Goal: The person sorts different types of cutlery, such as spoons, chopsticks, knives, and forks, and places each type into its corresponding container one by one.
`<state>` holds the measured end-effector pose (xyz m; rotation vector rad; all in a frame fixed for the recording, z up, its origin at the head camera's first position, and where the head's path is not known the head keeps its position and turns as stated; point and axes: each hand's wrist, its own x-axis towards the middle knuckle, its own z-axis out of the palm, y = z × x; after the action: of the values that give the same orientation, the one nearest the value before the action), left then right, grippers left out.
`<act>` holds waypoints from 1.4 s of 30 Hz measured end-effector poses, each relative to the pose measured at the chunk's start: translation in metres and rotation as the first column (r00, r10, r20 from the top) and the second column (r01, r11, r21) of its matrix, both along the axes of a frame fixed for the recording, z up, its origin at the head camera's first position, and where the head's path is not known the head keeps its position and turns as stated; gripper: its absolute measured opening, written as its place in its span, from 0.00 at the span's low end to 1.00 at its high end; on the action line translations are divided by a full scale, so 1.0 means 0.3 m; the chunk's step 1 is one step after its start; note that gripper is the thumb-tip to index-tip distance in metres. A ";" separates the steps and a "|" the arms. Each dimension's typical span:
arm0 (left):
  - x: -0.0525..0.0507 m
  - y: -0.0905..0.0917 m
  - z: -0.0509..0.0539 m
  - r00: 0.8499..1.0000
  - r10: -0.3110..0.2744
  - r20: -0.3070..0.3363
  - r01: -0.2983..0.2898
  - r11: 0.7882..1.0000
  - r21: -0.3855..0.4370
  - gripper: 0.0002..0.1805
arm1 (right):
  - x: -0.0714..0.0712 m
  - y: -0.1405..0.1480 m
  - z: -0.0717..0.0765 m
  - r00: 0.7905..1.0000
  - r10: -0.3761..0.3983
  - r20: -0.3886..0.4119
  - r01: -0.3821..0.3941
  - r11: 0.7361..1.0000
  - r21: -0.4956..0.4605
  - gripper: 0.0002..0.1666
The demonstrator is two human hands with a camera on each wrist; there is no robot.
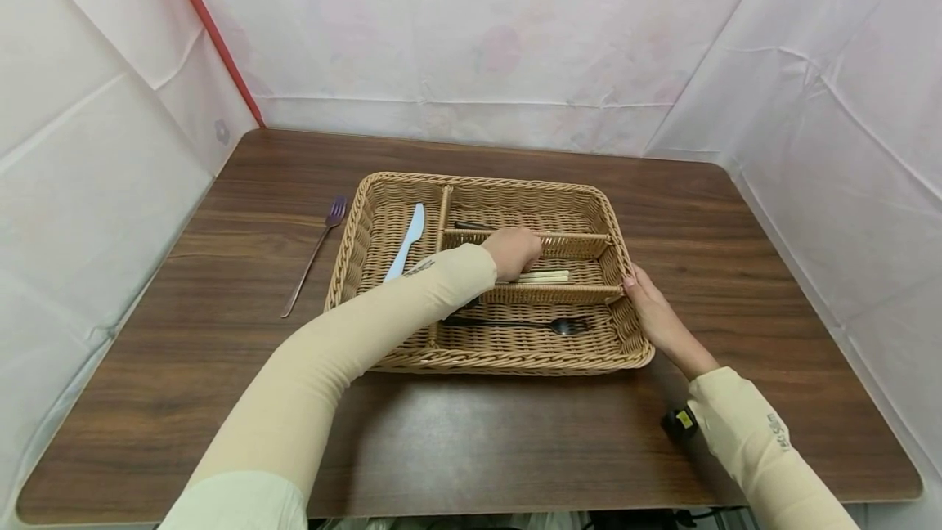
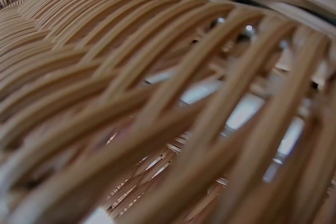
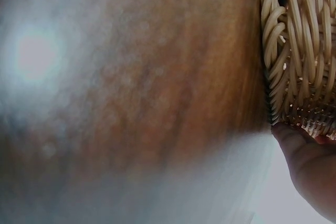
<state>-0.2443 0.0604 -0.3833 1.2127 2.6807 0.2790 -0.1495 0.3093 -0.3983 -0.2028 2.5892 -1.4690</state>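
A wicker cutlery basket [image 1: 508, 362] with several compartments sits mid-table. My left hand [image 1: 513, 252] reaches into it near the divider beside the middle compartment; its fingers are bent down and their tips hidden. Pale chopsticks [image 1: 545, 276] lie just right of and below that hand. A thin black utensil [image 1: 473, 226] shows partly in the back compartment. With my right hand [image 1: 655, 313] I hold the basket's right side, thumb at the rim. The right wrist view shows that hand [image 3: 310, 169] against the weave. Only blurred wicker [image 2: 157, 77] fills the left wrist view.
A pale blue knife [image 1: 406, 242] lies in the left compartment, partly behind my left sleeve. Black cutlery [image 1: 567, 325] with a spoon bowl and fork tines lies in the front compartment. Left of the basket, a purple fork [image 1: 316, 256] rests on the wooden table [image 1: 736, 268].
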 end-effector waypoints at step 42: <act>-0.075 -0.463 0.206 0.953 0.283 0.108 -0.302 0.921 0.247 0.02 | -0.017 0.027 0.002 1.000 -0.005 -0.004 0.005 0.999 0.039 0.32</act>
<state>-0.2669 -0.0786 -0.3216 0.8325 2.8235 0.7251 -0.1548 0.3175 -0.3977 -0.1947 2.6210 -1.4203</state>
